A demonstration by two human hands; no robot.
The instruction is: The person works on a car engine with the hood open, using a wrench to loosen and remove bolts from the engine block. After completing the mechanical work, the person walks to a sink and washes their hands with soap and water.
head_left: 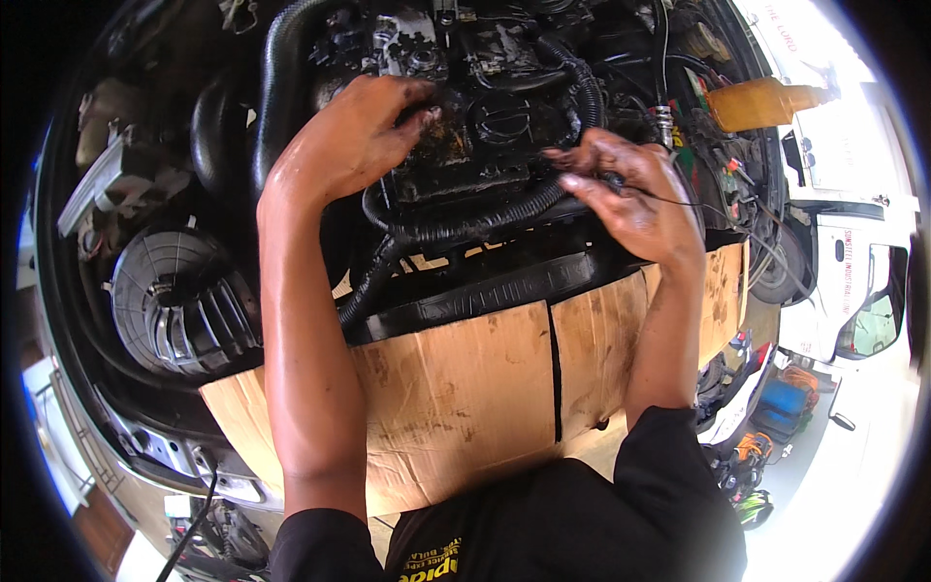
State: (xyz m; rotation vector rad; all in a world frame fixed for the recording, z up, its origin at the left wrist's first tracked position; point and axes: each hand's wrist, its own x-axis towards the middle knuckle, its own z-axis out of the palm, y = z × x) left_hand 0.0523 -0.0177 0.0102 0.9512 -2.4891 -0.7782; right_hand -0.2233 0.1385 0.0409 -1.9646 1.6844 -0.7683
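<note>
Both my arms reach over an open engine bay. My left hand point(373, 126) is at the left side of the oily black engine cover point(456, 179), its thumb and bent fingers apart with nothing visible between them. Just right of its fingertips is the round black oil filler cap point(502, 118). My right hand point(640, 199), its fingers smeared with grease, is closed on a thin black wire point(679, 202) with a small dark end point(611, 180). The wire trails off to the right. Near these fingers, a ribbed black conduit point(504, 218) curves around the engine's front.
Stained cardboard point(456, 388) covers the front edge of the bay. A round ribbed air filter housing point(179, 296) sits at left, beside a thick black hose point(276, 87). An amber bottle point(761, 104) lies at right. A white vehicle point(858, 281) stands beyond.
</note>
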